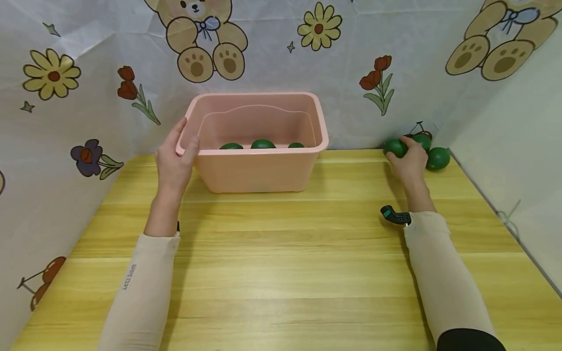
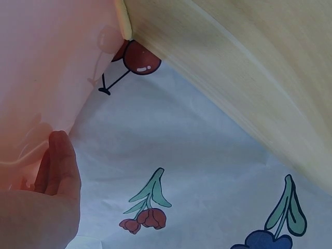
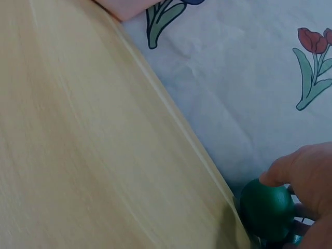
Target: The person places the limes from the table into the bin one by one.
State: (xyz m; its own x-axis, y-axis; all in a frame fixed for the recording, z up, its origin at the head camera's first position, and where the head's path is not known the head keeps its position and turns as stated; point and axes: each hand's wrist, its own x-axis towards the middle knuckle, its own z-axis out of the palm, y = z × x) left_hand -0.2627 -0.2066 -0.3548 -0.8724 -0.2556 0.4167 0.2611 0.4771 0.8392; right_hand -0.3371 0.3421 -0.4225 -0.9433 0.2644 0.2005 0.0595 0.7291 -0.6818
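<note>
Nearest, a pale left sleeve (image 1: 140, 292), lettered along the forearm, and a pale right sleeve (image 1: 443, 273), crossed by a black band (image 1: 470, 340), extend over a wood-grained table (image 1: 298, 273); a black wrist device (image 1: 395, 215) projects from the right cuff. Farther out, the left hand (image 1: 173, 163) is clamped on the left rim of a pink bin (image 1: 259, 170), thumb at the front corner and fingers along the side; the bin stands upright on the table, near its far edge. At the table's far right, the right hand (image 1: 409, 161) pinches a green ball (image 1: 395, 147), its thumb on the upper surface in the right wrist view; whether this ball is raised from the table cannot be told. Two other green balls (image 1: 438, 159) lie just beside that hand; the tops of three more balls (image 1: 263, 144) show above the bin's front rim, spaced apart inside it. Farthest, a white cloth (image 1: 272, 73) hangs behind, printed with bears, tulips and daisies.
</note>
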